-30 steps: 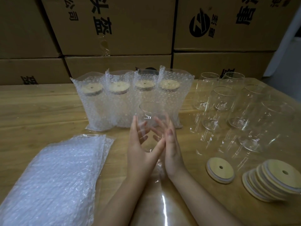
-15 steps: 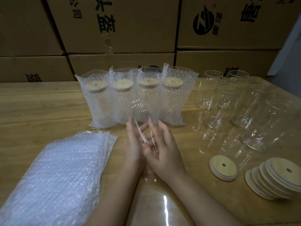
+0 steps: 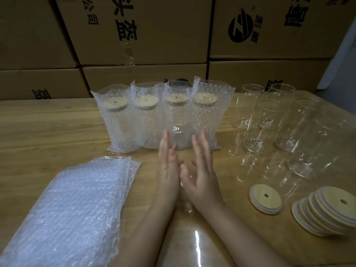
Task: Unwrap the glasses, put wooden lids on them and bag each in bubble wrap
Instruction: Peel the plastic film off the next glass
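A clear glass (image 3: 180, 134) lies tilted between my two palms, its far end pointing at the bagged row. My left hand (image 3: 168, 170) presses its left side and my right hand (image 3: 202, 176) its right side, all fingers stretched out straight. Several lidded glasses in bubble-wrap bags (image 3: 154, 120) stand in a row just behind. Several bare glasses (image 3: 269, 116) stand at the right. One wooden lid (image 3: 265, 199) lies flat near a leaning stack of wooden lids (image 3: 327, 212). A pile of flat bubble-wrap bags (image 3: 77, 205) lies at the left.
The wooden table (image 3: 48, 128) runs back to a wall of stacked cardboard boxes (image 3: 144, 31). A sheet of clear shiny film (image 3: 192, 243) lies under my forearms at the near edge. The bare glasses crowd the right side close to my right hand.
The glass went from upright between my hands to tilted away from me. My hands slid along it and my fingers straightened. The view shifted slightly.
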Motion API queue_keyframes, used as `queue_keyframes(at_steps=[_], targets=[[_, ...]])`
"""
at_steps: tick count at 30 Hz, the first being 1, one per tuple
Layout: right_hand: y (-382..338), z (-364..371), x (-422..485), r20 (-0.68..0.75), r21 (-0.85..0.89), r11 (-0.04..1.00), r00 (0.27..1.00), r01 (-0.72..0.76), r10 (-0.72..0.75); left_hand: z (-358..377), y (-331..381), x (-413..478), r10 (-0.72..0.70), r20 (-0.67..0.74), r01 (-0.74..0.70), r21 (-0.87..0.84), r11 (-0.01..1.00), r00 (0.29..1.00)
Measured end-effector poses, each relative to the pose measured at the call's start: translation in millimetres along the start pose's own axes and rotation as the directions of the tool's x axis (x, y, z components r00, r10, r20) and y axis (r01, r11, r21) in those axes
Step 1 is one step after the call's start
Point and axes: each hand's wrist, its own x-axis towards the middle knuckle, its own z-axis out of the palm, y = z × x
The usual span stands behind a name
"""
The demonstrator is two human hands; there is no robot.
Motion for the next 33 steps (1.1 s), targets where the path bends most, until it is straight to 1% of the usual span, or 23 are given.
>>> queue_keyframes(at_steps=[3, 5, 6, 8, 10, 12, 13, 15, 16, 17, 18, 19, 20, 23, 26, 28, 29, 30, 31, 33], targets=[[2, -3, 0, -0.066, 0.059, 0.998, 0.997, -0.031, 0.035, 6, -1, -5, 0.198, 0.061, -0.205, 0.128, 0.97, 0.978], [2, -4, 2, -0.089, 0.101, 0.993, 0.994, -0.055, 0.064, 8, -1, -7, 0.28, 0.113, -0.298, 0.199, 0.934, 0.953], [2, -4, 3, -0.088, 0.138, 0.988, 0.992, -0.076, 0.088, 7, -1, -8, 0.319, 0.134, -0.343, 0.228, 0.911, 0.938], [1, -5, 5, -0.071, 0.276, 0.95, 0.982, -0.148, 0.173, 5, -3, -8, 0.407, 0.18, -0.443, 0.277, 0.853, 0.896], [3, -5, 9, -0.031, 0.418, 0.874, 0.957, -0.249, 0.287, 4, -3, -6, 0.48, 0.25, -0.54, 0.327, 0.776, 0.841], [6, -6, 13, 0.025, 0.507, 0.779, 0.91, -0.369, 0.414, 3, -2, -4, 0.523, 0.328, -0.615, 0.339, 0.712, 0.787], [8, -6, 15, 0.067, 0.552, 0.713, 0.876, -0.432, 0.478, 2, -3, -3, 0.539, 0.361, -0.645, 0.338, 0.685, 0.761], [12, -6, 18, 0.148, 0.664, 0.544, 0.803, -0.513, 0.578, 1, -4, -2, 0.572, 0.403, -0.697, 0.347, 0.627, 0.715], [13, -5, 19, 0.173, 0.705, 0.473, 0.775, -0.529, 0.608, 1, -4, -2, 0.583, 0.411, -0.712, 0.351, 0.609, 0.701], [13, -3, 19, 0.19, 0.726, 0.424, 0.75, -0.542, 0.634, 1, -4, -1, 0.588, 0.409, -0.716, 0.356, 0.601, 0.698], [13, -2, 19, 0.193, 0.729, 0.404, 0.731, -0.553, 0.654, 1, -3, -1, 0.589, 0.396, -0.71, 0.362, 0.605, 0.704], [13, -1, 20, 0.177, 0.721, 0.415, 0.726, -0.556, 0.665, 1, -3, -1, 0.578, 0.379, -0.69, 0.368, 0.623, 0.723], [13, -1, 19, 0.154, 0.704, 0.449, 0.735, -0.551, 0.66, 2, -2, -2, 0.548, 0.36, -0.655, 0.374, 0.657, 0.755], [10, -4, 16, 0.102, 0.623, 0.589, 0.801, -0.514, 0.59, 4, -1, -5, 0.396, 0.321, -0.5, 0.373, 0.782, 0.86], [6, -5, 11, 0.093, 0.556, 0.679, 0.848, -0.479, 0.522, 3, -1, -6, 0.289, 0.285, -0.375, 0.317, 0.871, 0.914], [5, -3, 9, 0.089, 0.499, 0.747, 0.883, -0.44, 0.461, 1, -2, -6, 0.212, 0.227, -0.258, 0.198, 0.946, 0.951], [5, -2, 8, 0.087, 0.459, 0.786, 0.902, -0.413, 0.424, 0, -3, -4, 0.131, 0.18, -0.155, 0.125, 0.98, 0.975], [4, -1, 7, 0.083, 0.41, 0.831, 0.922, -0.377, 0.377, -1, -3, -2, 0.022, 0.128, -0.028, 0.049, 0.998, 0.992], [4, 0, 7, 0.084, 0.358, 0.874, 0.944, -0.328, 0.32, -3, -3, 1, -0.096, 0.081, 0.099, -0.034, 0.994, 0.992], [3, 2, 4, 0.116, 0.284, 0.932, 0.973, -0.225, 0.199, -7, -3, 6, -0.297, 0.04, 0.298, -0.232, 0.926, 0.954]])
